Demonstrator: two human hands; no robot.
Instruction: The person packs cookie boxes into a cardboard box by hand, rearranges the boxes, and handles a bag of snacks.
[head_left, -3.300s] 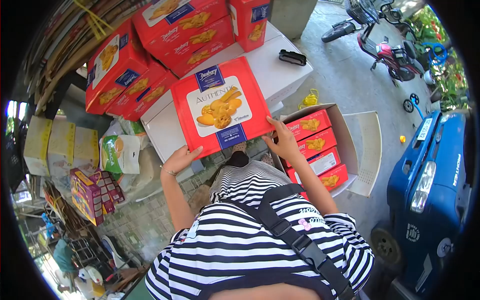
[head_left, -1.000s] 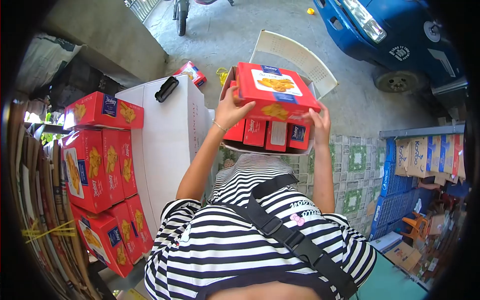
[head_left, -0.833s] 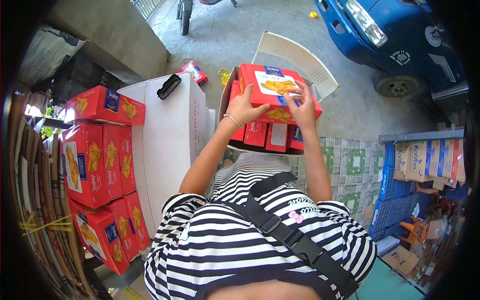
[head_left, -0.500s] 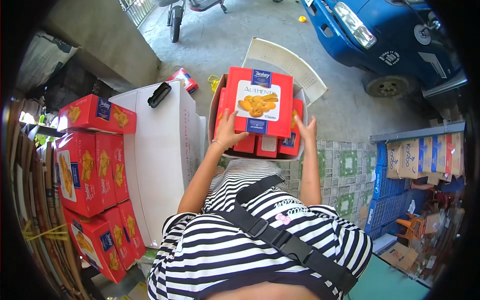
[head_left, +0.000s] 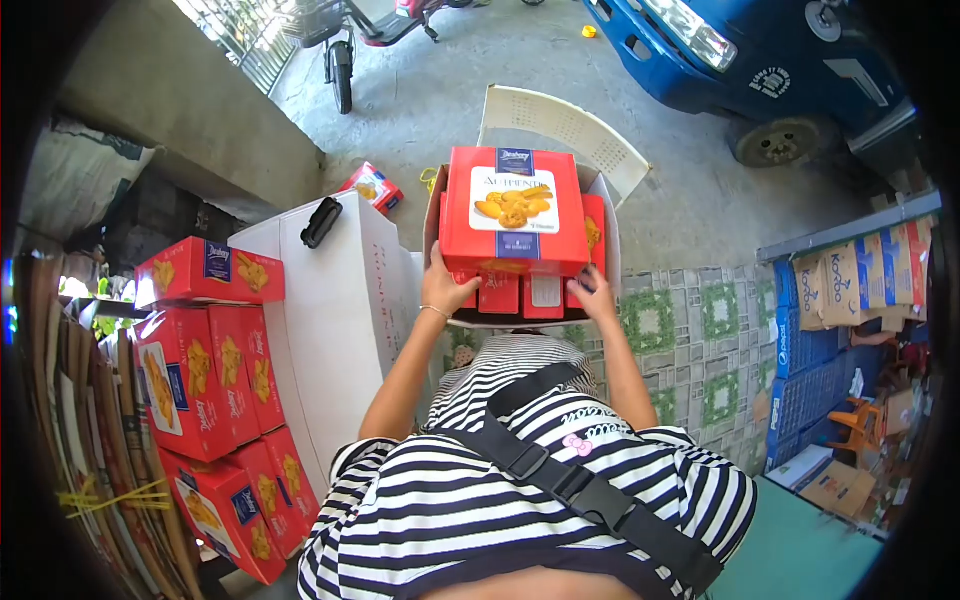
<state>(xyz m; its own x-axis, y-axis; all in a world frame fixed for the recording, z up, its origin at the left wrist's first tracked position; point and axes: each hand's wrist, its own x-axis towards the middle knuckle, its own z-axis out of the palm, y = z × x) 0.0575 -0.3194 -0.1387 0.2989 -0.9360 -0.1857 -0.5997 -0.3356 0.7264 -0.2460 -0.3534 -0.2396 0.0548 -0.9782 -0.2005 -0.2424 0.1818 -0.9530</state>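
Observation:
A red biscuit box (head_left: 513,205) with cookies pictured on its lid lies on top of other red boxes (head_left: 543,297) inside an open carton (head_left: 612,245). My left hand (head_left: 447,287) grips its near left corner, thumb along the front side and fingers on the left side. At the near right corner, my right hand (head_left: 594,296) holds the same box, fingers bent against it. The undersides of both grips are partly hidden. The carton rests by a white plastic chair (head_left: 570,125), whose back shows behind it.
On my left stands a tall white carton (head_left: 300,300) with a black tape dispenser (head_left: 320,222) on top. Several red biscuit boxes (head_left: 205,380) are stacked beside it. Another red box (head_left: 372,188) lies on the floor. A blue truck (head_left: 740,70), a motorbike (head_left: 341,75) and blue crates (head_left: 800,370) stand around.
My right hand has moved from the right side to the box's near right corner and closed there. The top box has shifted slightly left and toward me. The camera view has shifted slightly.

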